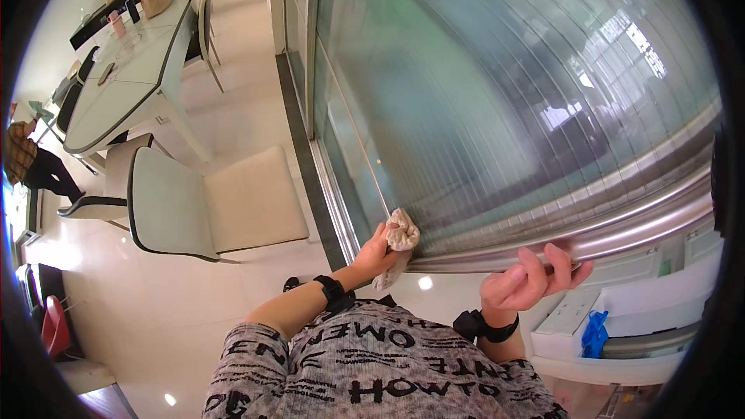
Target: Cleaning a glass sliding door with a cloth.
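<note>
My left hand (pixel 374 256) is closed around a crumpled whitish cloth (pixel 402 231). The cloth is bunched against the edge of a large ribbed glass door panel (pixel 466 124), and part of it hangs below my fingers. On the right, my right hand (pixel 531 278) has its fingers apart and loosely curved. Its fingertips lie over the shiny metal frame (pixel 621 231) along the panel's near edge; whether they press on it I cannot tell. Nothing shows in that hand.
A pale chair (pixel 252 198) stands left of the door track (pixel 335 209). Beyond it is a glass-topped table (pixel 128 93) with a pink cup and a bag. Another person (pixel 35 159) is at far left. A white cabinet (pixel 559 334) with a blue plastic bag (pixel 595 334) stands lower right.
</note>
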